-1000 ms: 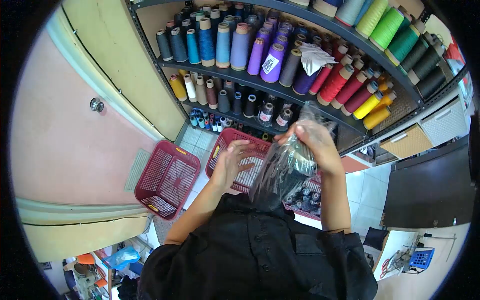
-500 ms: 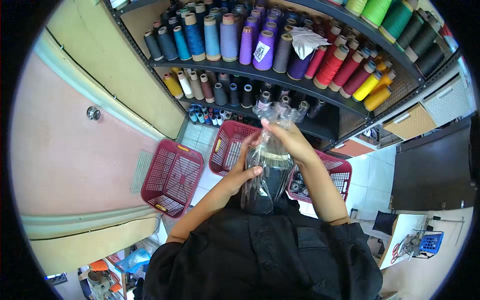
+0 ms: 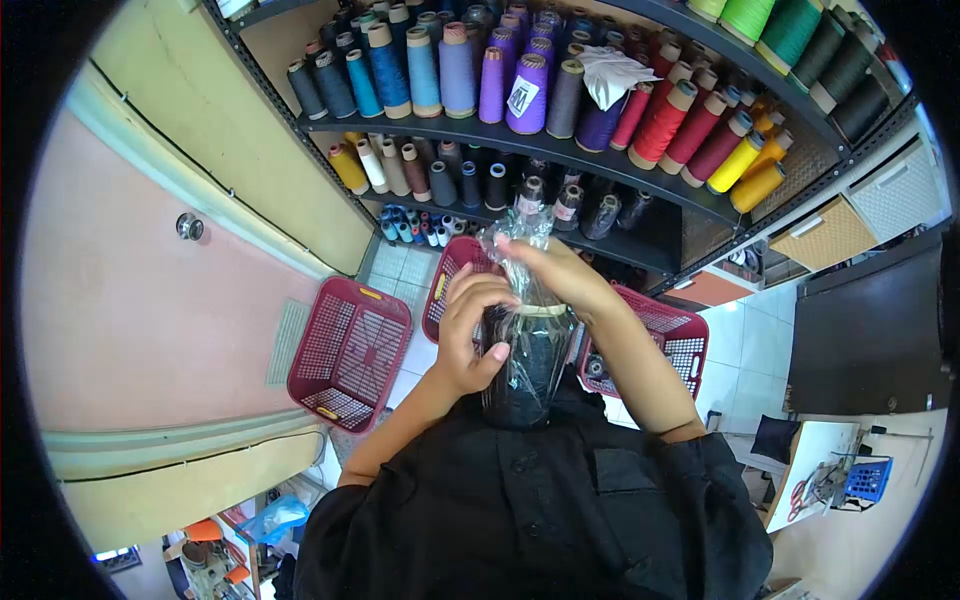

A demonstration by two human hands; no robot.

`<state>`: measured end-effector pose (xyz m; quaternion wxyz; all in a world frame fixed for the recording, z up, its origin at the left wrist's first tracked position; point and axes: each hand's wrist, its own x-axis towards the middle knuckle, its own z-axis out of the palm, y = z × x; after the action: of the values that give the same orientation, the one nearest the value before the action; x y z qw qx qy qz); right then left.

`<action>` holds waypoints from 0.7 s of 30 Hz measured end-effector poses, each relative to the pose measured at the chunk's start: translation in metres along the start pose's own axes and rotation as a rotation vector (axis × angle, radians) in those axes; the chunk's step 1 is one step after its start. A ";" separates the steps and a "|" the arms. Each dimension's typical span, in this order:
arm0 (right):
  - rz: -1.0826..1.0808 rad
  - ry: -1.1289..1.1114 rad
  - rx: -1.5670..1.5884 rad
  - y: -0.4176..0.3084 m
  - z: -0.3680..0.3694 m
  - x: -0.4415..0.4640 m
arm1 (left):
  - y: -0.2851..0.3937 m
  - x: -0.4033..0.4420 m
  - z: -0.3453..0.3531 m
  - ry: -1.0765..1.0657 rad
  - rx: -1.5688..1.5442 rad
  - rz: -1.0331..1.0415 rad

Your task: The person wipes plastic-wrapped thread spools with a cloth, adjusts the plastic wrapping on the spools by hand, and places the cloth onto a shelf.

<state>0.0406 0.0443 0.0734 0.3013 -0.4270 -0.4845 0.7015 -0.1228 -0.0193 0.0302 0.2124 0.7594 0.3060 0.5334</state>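
A large black thread cone [image 3: 528, 378] in a clear plastic bag stands upright against the front of my black shirt. Its pale rim shows through the film near the top. My left hand [image 3: 470, 335] wraps round the cone's upper left side, thumb in front and fingers over the shoulder. Above the cone, my right hand [image 3: 555, 270] is closed on the gathered neck of the plastic bag [image 3: 530, 222]. The bag's crumpled end sticks up past my right thumb. The fingers behind the neck are hidden.
Ahead, a black metal shelf [image 3: 440, 125] carries many thread cones in several colours. Maroon plastic baskets [image 3: 350, 345] stand on the tiled floor. A pink door [image 3: 150, 300] is at left, drawers [image 3: 825, 240] at right, and a white table [image 3: 800, 470] at lower right.
My left hand has moved up the cone, its fingers now over the shoulder. My right hand has shifted slightly left with the bag's neck, which looks more tightly gathered.
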 end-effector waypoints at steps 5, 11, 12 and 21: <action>-0.308 0.044 0.053 0.007 0.008 0.000 | -0.004 -0.005 0.005 -0.055 -0.321 -0.202; -0.556 0.207 -0.259 0.025 0.000 -0.037 | -0.014 -0.014 0.005 -0.013 -0.516 -0.332; -0.623 0.196 -0.518 0.030 0.003 -0.047 | -0.014 -0.014 0.005 -0.012 -0.515 -0.335; -0.451 0.149 -0.456 0.042 -0.004 -0.062 | -0.004 -0.002 0.016 0.086 -0.147 -0.237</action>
<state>0.0718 -0.0211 0.0528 0.3801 -0.4158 -0.6881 0.4574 -0.1091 -0.0177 0.0212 0.3158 0.6769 0.3622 0.5576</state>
